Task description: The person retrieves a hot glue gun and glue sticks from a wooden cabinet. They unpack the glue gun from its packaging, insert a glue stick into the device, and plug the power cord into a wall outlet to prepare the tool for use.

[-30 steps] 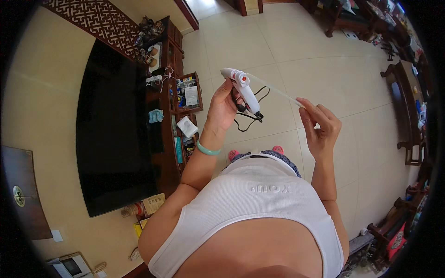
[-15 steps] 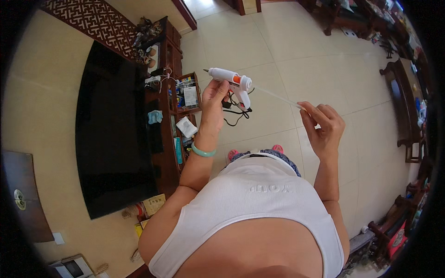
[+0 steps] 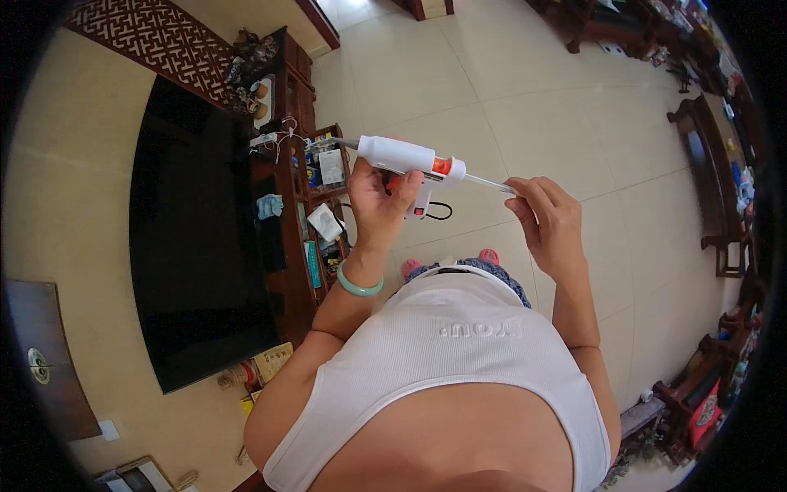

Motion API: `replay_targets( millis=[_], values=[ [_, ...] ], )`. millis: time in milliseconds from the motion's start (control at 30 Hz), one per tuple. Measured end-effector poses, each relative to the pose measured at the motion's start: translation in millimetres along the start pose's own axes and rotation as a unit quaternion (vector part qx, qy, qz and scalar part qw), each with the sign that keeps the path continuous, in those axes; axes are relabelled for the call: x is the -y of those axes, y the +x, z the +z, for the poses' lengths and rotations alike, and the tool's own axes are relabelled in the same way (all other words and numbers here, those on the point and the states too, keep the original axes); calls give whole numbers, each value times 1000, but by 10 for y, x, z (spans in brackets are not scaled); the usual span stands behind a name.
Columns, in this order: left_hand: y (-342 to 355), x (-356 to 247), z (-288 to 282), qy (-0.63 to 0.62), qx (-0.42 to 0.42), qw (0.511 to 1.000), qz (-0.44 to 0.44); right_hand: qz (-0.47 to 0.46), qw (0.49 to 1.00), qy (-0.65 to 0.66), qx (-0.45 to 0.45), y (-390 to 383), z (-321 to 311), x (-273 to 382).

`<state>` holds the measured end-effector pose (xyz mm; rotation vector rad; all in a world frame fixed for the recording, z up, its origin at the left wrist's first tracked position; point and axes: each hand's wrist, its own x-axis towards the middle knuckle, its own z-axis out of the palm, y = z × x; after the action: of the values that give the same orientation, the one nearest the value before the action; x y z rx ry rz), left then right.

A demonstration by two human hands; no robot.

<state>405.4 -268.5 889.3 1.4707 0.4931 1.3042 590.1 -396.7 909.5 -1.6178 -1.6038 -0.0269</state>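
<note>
My left hand [image 3: 381,201] is wrapped round a white hot glue gun [image 3: 400,154] with orange parts, its metal nozzle pointing left. From the back end of the gun a thin, translucent glue stick [image 3: 485,181] sticks out to the right. The fingertips of my right hand [image 3: 548,220] pinch the stick's free end. Below the gun's handle hangs a loop of black cord [image 3: 441,211]; the rest of the cord is mostly hidden behind my left hand and arm.
At left, a dark wooden cabinet [image 3: 283,180] has open drawers holding packets and a white box [image 3: 325,222]. A large black television [image 3: 201,246] stands behind it. Dark wooden furniture [image 3: 713,180] lines the right side. Pale floor tiles [image 3: 525,107] lie beneath my hands.
The glue gun has come closer to me and turned more level. My right hand has moved left toward it, and less of the glue stick shows between gun and fingers.
</note>
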Motion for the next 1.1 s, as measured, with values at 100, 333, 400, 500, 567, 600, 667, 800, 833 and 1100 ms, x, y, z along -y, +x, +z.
replay_targets(
  millis=[100,333,400,500,567,600,667,800,833,1100],
  values=[
    [-62,-40,14,3,34,999,-2,-20,999,-21,-24,5,66,31],
    [-107,-185,109,24,68,997,-27,-92,987,-98,-84,32,93,20],
    [-118,-301,138,28,73,995,-56,-114,982,-111,-99,42,108,6],
    [-148,-312,98,81,118,989,-29,-126,983,-103,-90,41,119,-11],
    [-104,-290,83,120,128,983,51,-109,990,-76,-48,36,73,-3],
    [-99,-292,65,123,135,981,58,-113,990,-84,-21,47,28,9],
    [-85,-334,90,144,138,977,75,-86,996,-7,19,72,-9,34],
    [-106,-324,85,186,169,964,87,27,979,131,153,75,-68,54],
    [-127,-311,95,167,168,969,70,56,966,156,199,77,-80,55],
    [-213,-292,130,65,120,991,3,-166,985,31,-32,25,93,7]
  ],
)
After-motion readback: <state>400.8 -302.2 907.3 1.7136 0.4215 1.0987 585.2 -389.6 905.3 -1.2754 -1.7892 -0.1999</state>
